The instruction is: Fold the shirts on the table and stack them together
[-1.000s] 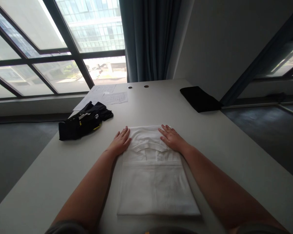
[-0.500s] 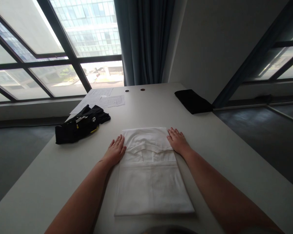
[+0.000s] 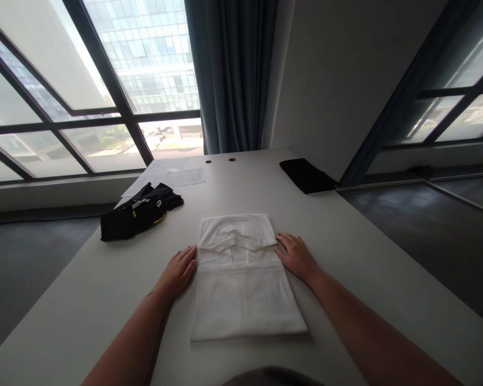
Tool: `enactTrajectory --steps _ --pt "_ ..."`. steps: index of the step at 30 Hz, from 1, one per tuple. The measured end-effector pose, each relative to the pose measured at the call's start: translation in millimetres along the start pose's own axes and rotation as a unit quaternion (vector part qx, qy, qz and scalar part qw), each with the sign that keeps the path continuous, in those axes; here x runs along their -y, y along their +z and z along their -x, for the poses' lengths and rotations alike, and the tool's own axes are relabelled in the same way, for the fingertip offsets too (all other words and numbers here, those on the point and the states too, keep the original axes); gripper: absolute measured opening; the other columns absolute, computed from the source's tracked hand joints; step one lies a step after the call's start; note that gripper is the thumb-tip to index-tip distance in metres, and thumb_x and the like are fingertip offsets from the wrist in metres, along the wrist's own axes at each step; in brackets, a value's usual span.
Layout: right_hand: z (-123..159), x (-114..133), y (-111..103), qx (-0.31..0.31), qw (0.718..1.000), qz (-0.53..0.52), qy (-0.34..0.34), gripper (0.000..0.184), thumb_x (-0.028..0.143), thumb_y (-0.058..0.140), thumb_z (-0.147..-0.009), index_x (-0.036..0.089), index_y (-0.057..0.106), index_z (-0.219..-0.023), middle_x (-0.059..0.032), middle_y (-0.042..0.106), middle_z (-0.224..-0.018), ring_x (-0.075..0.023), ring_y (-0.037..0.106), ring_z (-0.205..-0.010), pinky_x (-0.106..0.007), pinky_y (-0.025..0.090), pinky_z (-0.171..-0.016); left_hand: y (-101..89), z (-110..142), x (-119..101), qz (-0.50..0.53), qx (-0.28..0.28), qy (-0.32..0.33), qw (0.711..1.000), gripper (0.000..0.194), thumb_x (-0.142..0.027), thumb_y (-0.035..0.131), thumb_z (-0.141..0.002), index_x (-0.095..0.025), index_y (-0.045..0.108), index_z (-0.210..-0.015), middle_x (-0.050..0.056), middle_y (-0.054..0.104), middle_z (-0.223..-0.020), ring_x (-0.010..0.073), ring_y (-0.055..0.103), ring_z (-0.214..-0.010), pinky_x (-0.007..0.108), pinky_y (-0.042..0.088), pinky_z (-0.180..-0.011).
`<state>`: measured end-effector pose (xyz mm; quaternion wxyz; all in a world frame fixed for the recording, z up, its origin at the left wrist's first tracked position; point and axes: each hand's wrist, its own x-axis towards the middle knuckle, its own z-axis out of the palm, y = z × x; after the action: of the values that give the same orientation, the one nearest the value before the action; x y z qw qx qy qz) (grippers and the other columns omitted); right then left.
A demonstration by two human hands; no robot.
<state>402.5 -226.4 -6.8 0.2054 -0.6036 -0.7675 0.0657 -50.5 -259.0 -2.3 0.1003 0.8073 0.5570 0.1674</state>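
Observation:
A white folded garment, seemingly a shirt, lies flat in a rectangular shape in front of me. Its upper part shows a curved, collar-like seam, with a straight folded edge across the middle. My left hand rests on the table beside the shirt's left edge, fingers stretched out and fingertips at or close to the cloth. On the other side, my right hand lies flat with spread fingers, its fingertips against the right edge. Neither hand grips anything.
A crumpled black garment with white and yellow marks lies on the left of the white table. Paper sheets are behind it. A folded black cloth lies at the far right edge. Two cable holes are near the back edge.
Both hands have slid toward me along the shirt's sides, and the left has drawn slightly outward. The camera view has tilted up and shifted a little. The shirt stays folded.

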Motion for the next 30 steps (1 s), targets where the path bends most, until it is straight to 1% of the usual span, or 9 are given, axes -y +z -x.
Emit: enactTrajectory --steps 3,5,8,12,14,17,20,23,30 --pt "20 1 -4 -0.024 0.999 -0.039 -0.023 0.042 0.031 0.048 -0.096 0.02 0.062 -0.134 -0.0155 0.064 -0.14 -0.0292 0.058 -0.132 -0.059 0.033 -0.121 -10.6 18 -16 0.023 -0.031 0.033 0.999 0.065 -0.052 0.046 -0.103 -0.023 0.041 -0.161 0.015 0.049 -0.16 0.0295 0.049 -0.147 0.051 0.042 -0.122" --pt "36 4 -6 -0.045 0.998 -0.045 -0.027 0.042 0.032 0.047 -0.097 0.022 0.061 -0.136 -0.0156 0.063 -0.14 -0.0299 0.058 -0.132 -0.061 0.033 -0.121 -16.0 32 -35 0.016 -0.035 0.091 0.995 0.074 -0.058 0.059 -0.096 -0.026 0.041 -0.161 0.015 0.046 -0.162 0.0337 0.042 -0.151 0.054 0.039 -0.123" --pt "63 13 -14 -0.057 0.995 -0.061 -0.051 0.043 0.037 0.048 -0.1 0.022 0.062 -0.139 -0.0162 0.063 -0.141 -0.0305 0.056 -0.135 -0.062 0.03 -0.123 -18.7 52 -71 0.004 0.022 0.207 0.978 0.077 -0.063 0.073 -0.085 -0.034 0.051 -0.154 0.011 0.049 -0.16 0.0375 0.039 -0.152 0.059 0.033 -0.126" --pt "98 32 -33 0.093 0.972 -0.12 -0.179 0.045 0.048 0.06 -0.098 0.026 0.067 -0.136 -0.0139 0.059 -0.149 -0.0305 0.053 -0.142 -0.061 0.022 -0.128 -18.3 70 -103 0.028 0.098 0.233 0.967 0.062 -0.047 0.076 -0.083 -0.033 0.061 -0.142 0.009 0.058 -0.151 0.0337 0.051 -0.142 0.054 0.041 -0.121" --pt "110 39 -41 0.165 0.953 -0.128 -0.218 0.059 0.055 0.073 -0.089 0.03 0.066 -0.142 -0.0129 0.05 -0.16 -0.0346 0.044 -0.15 -0.063 0.019 -0.128 -18.8 76 -106 0.039 0.11 0.218 0.969 0.066 -0.04 0.077 -0.08 -0.034 0.059 -0.143 0.009 0.056 -0.153 0.0337 0.05 -0.143 0.054 0.041 -0.122" --pt "119 43 -48 0.199 0.947 -0.128 -0.219 0.076 0.051 0.083 -0.079 0.032 0.06 -0.149 -0.0123 0.039 -0.167 -0.038 0.035 -0.155 -0.065 0.018 -0.127 -17.7 84 -99 0.046 0.111 0.203 0.972 0.073 -0.027 0.072 -0.077 -0.035 0.056 -0.147 0.006 0.052 -0.158 0.0342 0.044 -0.149 0.057 0.035 -0.127" --pt "122 42 -47 0.195 0.952 -0.132 -0.195 0.066 0.031 0.077 -0.08 0.027 0.064 -0.145 -0.0128 0.043 -0.165 -0.0356 0.037 -0.154 -0.063 0.021 -0.128 -13.7 88 -90 0.05 0.078 0.174 0.98 0.069 -0.016 0.062 -0.073 -0.033 0.062 -0.141 0.006 0.057 -0.154 0.032 0.046 -0.148 0.054 0.039 -0.125" --pt "122 40 -43 0.17 0.959 -0.135 -0.18 0.063 0.014 0.065 -0.074 0.022 0.069 -0.137 -0.0129 0.047 -0.162 -0.033 0.039 -0.153 -0.061 0.023 -0.128 -12.4 86 -83 0.063 0.063 0.148 0.985 0.065 -0.014 0.061 -0.074 -0.029 0.065 -0.137 0.008 0.063 -0.148 0.0307 0.052 -0.144 0.051 0.046 -0.121" --pt "122 32 -36 0.113 0.96 -0.179 -0.185 0.058 0.005 0.056 -0.071 0.021 0.071 -0.125 -0.012 0.058 -0.153 -0.0289 0.048 -0.148 -0.055 0.036 -0.125 -15.1 79 -76 0.086 0.062 0.133 0.986 0.047 -0.02 0.06 -0.087 -0.028 0.069 -0.133 0.009 0.066 -0.145 0.0282 0.055 -0.142 0.05 0.046 -0.12"
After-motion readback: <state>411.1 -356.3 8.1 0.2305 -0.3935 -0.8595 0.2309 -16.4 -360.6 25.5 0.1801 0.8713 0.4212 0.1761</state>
